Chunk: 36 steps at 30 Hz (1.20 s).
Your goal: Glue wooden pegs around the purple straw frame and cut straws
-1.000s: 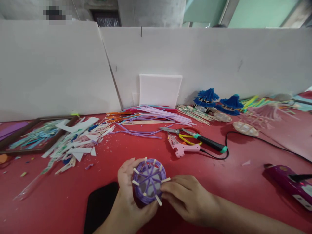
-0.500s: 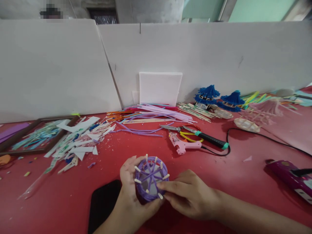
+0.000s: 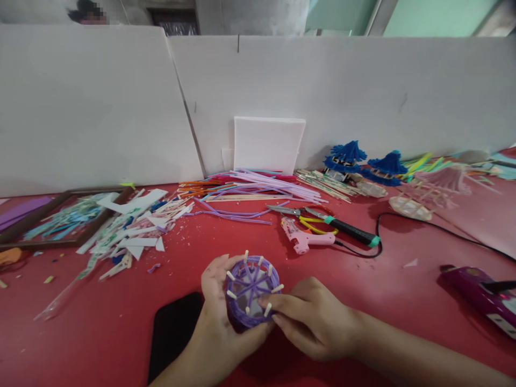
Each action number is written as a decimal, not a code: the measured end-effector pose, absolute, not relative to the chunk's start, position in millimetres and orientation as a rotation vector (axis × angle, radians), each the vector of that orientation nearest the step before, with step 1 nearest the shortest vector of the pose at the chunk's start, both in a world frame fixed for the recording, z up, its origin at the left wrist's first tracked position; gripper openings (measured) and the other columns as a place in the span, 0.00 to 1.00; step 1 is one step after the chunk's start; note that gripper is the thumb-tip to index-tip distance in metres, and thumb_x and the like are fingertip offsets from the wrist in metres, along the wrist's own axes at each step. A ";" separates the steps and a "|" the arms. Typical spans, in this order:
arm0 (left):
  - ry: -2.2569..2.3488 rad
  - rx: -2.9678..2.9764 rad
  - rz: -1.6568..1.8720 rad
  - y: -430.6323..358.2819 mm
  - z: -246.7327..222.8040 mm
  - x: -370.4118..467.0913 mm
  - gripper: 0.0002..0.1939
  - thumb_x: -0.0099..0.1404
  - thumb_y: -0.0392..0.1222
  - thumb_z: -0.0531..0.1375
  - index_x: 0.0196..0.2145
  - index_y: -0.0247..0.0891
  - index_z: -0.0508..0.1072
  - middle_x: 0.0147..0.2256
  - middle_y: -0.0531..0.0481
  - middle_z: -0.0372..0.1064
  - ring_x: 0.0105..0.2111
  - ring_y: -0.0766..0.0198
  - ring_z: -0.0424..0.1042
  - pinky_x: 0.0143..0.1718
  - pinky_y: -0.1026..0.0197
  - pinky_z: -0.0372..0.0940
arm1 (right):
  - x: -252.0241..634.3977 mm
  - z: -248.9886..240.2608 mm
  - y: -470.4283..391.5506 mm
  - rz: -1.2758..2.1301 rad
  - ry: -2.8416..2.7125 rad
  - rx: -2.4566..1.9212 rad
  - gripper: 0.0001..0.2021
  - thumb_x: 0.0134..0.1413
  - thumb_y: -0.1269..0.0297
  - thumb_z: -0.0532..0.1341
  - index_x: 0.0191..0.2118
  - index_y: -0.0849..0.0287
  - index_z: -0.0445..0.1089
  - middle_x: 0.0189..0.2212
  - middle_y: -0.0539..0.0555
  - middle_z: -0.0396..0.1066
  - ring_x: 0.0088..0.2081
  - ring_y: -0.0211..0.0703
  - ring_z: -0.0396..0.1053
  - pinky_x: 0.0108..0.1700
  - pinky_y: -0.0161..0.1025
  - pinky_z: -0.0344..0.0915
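A round purple basket (image 3: 255, 290) of wound strands, with several pale stick ends around its rim and purple strands crossing its middle, is near the front of the red table. My left hand (image 3: 223, 317) wraps round its left and lower side, thumb along the bottom edge. From the right, my right hand (image 3: 314, 322) reaches the basket's lower right rim. Its index finger lies over the rim beside a stick end, and its thumb is just outside. Whether a strand is pinched between those fingertips is too small to tell.
A black phone (image 3: 175, 336) lies beside my left forearm. Beyond the basket are a pink glue gun (image 3: 308, 239), pliers (image 3: 352, 230) and purple strips (image 3: 274, 188). Paper scraps (image 3: 139, 231) lie left, blue-roofed models (image 3: 346, 156) back right, a magenta device (image 3: 479, 295) right.
The basket has turned and tilted slightly in my left hand. My right index finger has shifted a little at the rim. The whole view has moved slightly.
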<state>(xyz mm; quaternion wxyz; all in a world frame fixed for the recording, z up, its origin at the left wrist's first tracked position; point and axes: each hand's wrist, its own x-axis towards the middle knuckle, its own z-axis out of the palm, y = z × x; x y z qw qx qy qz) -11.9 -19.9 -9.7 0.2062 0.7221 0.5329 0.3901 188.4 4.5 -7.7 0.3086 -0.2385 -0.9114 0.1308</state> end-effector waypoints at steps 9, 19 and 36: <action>1.418 1.763 1.228 -20.0 -7.0 -3.9 0.40 0.46 0.38 0.68 0.54 0.45 0.54 0.50 0.41 0.64 0.49 0.47 0.69 0.48 0.42 0.66 | 190.4 -10.5 2.4 0.221 -2.334 -0.631 0.10 0.62 0.70 0.51 0.48 0.59 0.63 0.27 0.51 0.76 0.22 0.37 0.70 0.27 0.34 0.63; 1.427 1.786 1.243 -19.8 -6.8 -5.2 0.42 0.44 0.37 0.69 0.53 0.44 0.53 0.49 0.42 0.63 0.50 0.47 0.68 0.51 0.42 0.63 | 188.1 -10.0 0.0 0.297 -2.377 -0.658 0.08 0.63 0.71 0.50 0.43 0.60 0.64 0.27 0.52 0.75 0.25 0.37 0.71 0.30 0.34 0.64; 1.424 1.718 1.199 -16.4 6.2 1.1 0.34 0.45 0.41 0.68 0.46 0.41 0.55 0.48 0.41 0.58 0.52 0.43 0.65 0.46 0.44 0.67 | 183.5 -11.1 -2.0 0.344 -2.397 -0.733 0.10 0.58 0.76 0.47 0.37 0.60 0.64 0.22 0.51 0.71 0.21 0.37 0.66 0.27 0.34 0.59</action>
